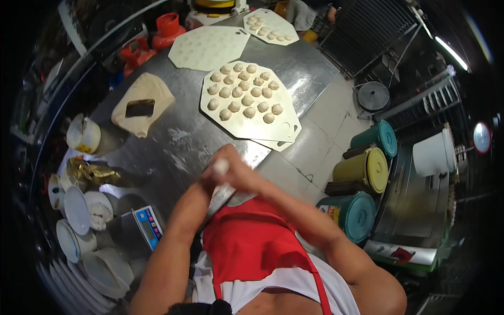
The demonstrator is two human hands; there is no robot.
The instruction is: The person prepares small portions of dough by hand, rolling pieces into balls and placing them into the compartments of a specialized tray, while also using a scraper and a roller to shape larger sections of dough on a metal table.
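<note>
Both hands are brought together in front of my red apron (252, 236), over the near edge of the steel table (178, 136). Between them shows a small pale piece of dough (221, 167). My left hand (208, 179) is closed around its lower side. My right hand (237, 167) wraps over it from the other side, fingers bent and slightly blurred. Just beyond the hands, a white eight-sided board (231, 126) carries rows of round dough balls (237, 92). Another board's edge sticks out beneath it.
Farther back lie a pale dimpled board (210, 50) and another board (290, 30) with dough balls. At left are a beige cloth-like piece (126, 100) bearing a dark rectangle, a digital scale (149, 227) and white tubs (73, 241). Lidded buckets (359, 215) stand right; red gas cylinders (168, 31) behind.
</note>
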